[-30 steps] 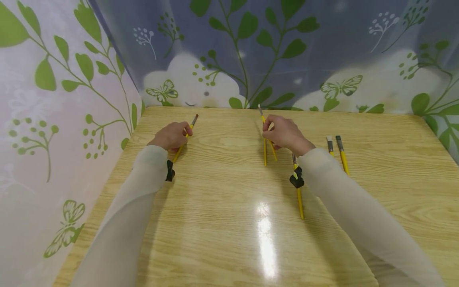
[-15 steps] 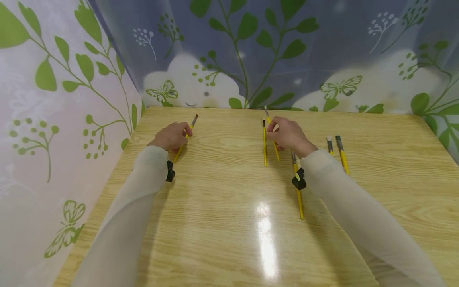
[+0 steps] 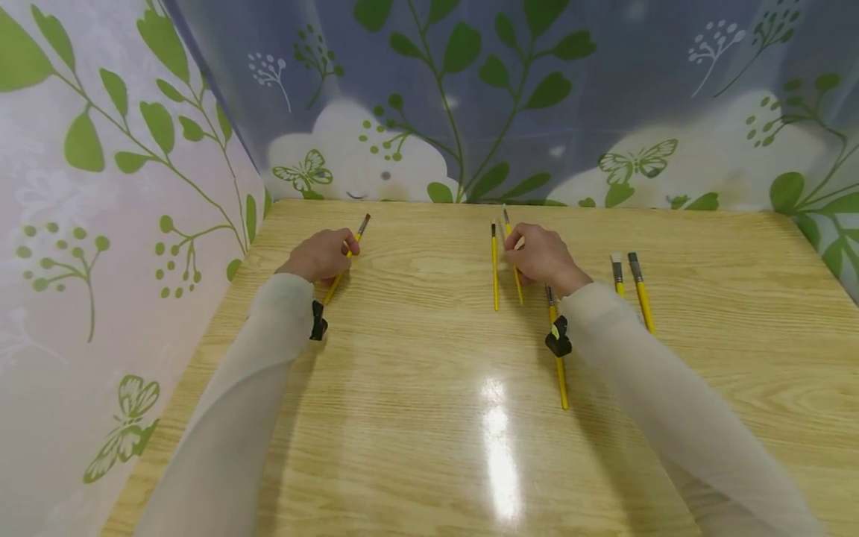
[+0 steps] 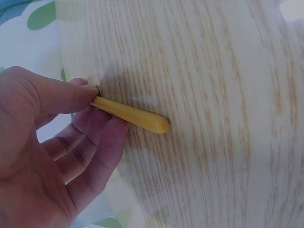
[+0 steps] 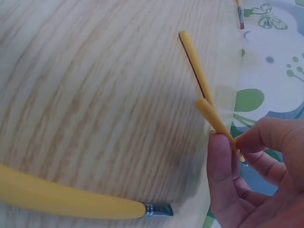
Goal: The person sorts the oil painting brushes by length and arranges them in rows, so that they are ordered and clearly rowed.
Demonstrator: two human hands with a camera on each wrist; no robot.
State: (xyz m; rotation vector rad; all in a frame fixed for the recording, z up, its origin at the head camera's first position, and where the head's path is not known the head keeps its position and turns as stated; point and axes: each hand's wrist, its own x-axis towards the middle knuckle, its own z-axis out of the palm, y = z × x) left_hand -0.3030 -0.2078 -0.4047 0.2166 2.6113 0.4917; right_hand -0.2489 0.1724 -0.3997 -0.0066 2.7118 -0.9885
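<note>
At the left of the table my left hand [image 3: 323, 253] pinches a yellow-handled paintbrush [image 3: 334, 286] with a reddish-brown tip; in the left wrist view its rounded handle end [image 4: 137, 117] sticks out past thumb and fingers. Toward the back middle, my right hand [image 3: 542, 253] pinches a thin yellow paintbrush [image 3: 517, 285] between thumb and fingertips, bristles pointing to the back edge. Just left of it lies another thin paintbrush [image 3: 495, 268] with a dark tip. In the right wrist view the held brush's handle [image 5: 212, 116] overlaps the lying brush's handle [image 5: 194, 61].
A thicker paintbrush [image 3: 561, 377] lies under my right wrist, partly hidden. Farther right lie a white-tipped brush [image 3: 618, 274] and a dark-green-tipped brush [image 3: 640, 291], partly behind my sleeve. The wooden table [image 3: 403, 388] meets patterned walls at the back and left.
My right hand has carried its thin brush a little right and slightly toward me, away from the dark-tipped brush, which now shows whole. My left hand has stayed still.
</note>
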